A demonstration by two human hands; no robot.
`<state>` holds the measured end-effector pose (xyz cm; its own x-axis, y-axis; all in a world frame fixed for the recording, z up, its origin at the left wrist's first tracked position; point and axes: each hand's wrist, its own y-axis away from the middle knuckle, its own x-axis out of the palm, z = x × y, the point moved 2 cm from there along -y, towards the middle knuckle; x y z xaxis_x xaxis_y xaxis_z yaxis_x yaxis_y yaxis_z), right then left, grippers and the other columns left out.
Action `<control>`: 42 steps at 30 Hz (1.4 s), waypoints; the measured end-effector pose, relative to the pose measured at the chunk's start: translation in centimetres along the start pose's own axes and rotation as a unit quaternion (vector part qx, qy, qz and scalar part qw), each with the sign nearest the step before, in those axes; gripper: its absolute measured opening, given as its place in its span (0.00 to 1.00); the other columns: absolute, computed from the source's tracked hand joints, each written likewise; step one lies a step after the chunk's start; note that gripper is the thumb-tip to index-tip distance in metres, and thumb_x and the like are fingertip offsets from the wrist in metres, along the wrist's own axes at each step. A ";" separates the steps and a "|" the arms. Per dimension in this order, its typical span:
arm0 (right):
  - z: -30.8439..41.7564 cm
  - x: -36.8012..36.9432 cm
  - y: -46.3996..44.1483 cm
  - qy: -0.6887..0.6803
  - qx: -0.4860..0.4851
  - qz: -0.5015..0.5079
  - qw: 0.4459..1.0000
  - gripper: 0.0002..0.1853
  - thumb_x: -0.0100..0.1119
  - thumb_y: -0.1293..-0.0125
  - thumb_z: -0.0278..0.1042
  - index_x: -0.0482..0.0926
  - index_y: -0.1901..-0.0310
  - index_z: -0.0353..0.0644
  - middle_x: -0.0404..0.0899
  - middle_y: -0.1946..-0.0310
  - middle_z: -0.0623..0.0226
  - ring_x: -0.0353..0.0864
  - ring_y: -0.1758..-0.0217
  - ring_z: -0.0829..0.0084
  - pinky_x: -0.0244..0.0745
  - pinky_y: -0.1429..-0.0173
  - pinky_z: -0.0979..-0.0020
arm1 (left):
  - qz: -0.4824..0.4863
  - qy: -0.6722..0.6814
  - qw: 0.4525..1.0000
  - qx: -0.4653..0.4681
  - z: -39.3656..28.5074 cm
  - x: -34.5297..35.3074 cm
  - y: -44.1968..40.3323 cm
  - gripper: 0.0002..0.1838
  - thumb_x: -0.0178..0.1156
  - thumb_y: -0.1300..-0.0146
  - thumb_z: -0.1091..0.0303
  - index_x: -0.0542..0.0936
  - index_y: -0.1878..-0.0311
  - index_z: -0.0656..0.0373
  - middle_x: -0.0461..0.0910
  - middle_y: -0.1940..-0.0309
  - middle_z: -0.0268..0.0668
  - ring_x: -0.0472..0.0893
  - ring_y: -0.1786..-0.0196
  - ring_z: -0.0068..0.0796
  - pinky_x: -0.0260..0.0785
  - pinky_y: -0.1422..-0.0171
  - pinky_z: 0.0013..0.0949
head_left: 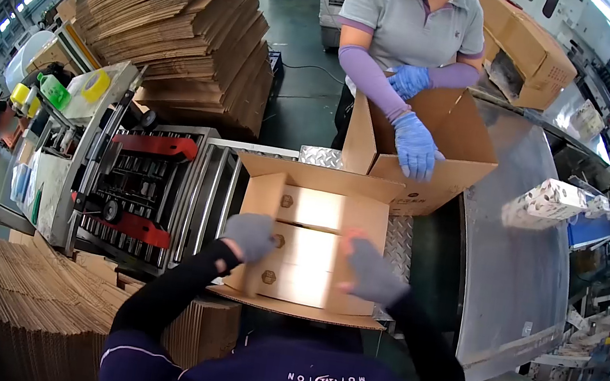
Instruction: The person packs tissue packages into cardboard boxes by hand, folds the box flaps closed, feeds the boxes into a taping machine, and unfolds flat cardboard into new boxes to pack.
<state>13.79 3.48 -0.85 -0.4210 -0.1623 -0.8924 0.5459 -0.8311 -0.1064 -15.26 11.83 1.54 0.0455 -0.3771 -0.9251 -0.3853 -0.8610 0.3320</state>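
Roller conveyor (200,202) ran at 9 o'clock, flat-cardboard stack (179,30) at 11, co-worker (425,23) w/ 2nd carton (437,180) at 1. Open carton (323,177) sat ctr, inner boxes (304,249) inside. L hand (252,236) was at 9-o'clock flap (264,200), grip unclear (blur); R hand (375,274), loosely open, by 3-o'clock flap (367,223). Prob. side-flap handling; called for even two-hand control.

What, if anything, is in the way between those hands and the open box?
Nothing visible: the left hand is at the left flap of the open box, the right hand over its right side. The co-worker's box stands beyond, not between.
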 end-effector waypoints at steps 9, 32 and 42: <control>5.0 1.3 -1.8 -0.029 -0.042 0.341 0.939 0.61 0.58 0.49 0.79 0.61 0.30 0.28 0.67 0.34 0.40 0.67 0.30 0.51 0.63 0.30 0.55 | 0.224 -0.084 0.968 0.074 -2.3 3.9 -5.1 0.42 0.35 0.31 0.29 0.86 0.53 0.58 0.85 0.53 0.49 0.82 0.46 0.50 0.72 0.41 0.46; -5.0 12.5 0.7 -0.417 0.326 -0.311 0.789 0.27 0.43 0.24 0.33 0.56 0.27 0.34 0.68 0.35 0.54 0.68 0.34 0.65 0.64 0.31 0.66 | -0.347 0.033 0.932 -0.100 7.2 8.1 -5.1 0.24 0.53 0.39 0.52 0.80 0.41 0.46 0.71 0.57 0.46 0.75 0.59 0.47 0.66 0.59 0.51; 2.8 20.2 -16.1 -0.283 0.415 -0.298 0.812 0.37 0.41 0.21 0.44 0.41 0.25 0.24 0.44 0.23 0.38 0.47 0.19 0.52 0.47 0.19 0.62 | -0.327 -0.015 0.945 0.019 16.3 2.1 -7.0 0.30 0.52 0.34 0.48 0.73 0.35 0.57 0.64 0.29 0.51 0.60 0.25 0.49 0.47 0.21 0.50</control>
<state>-5.56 12.10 -15.95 -0.8243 0.3776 -0.4218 -0.4546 -0.8855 0.0956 -27.46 22.60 -5.69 0.2587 0.2411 -0.9354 -0.3166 -0.8937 -0.3179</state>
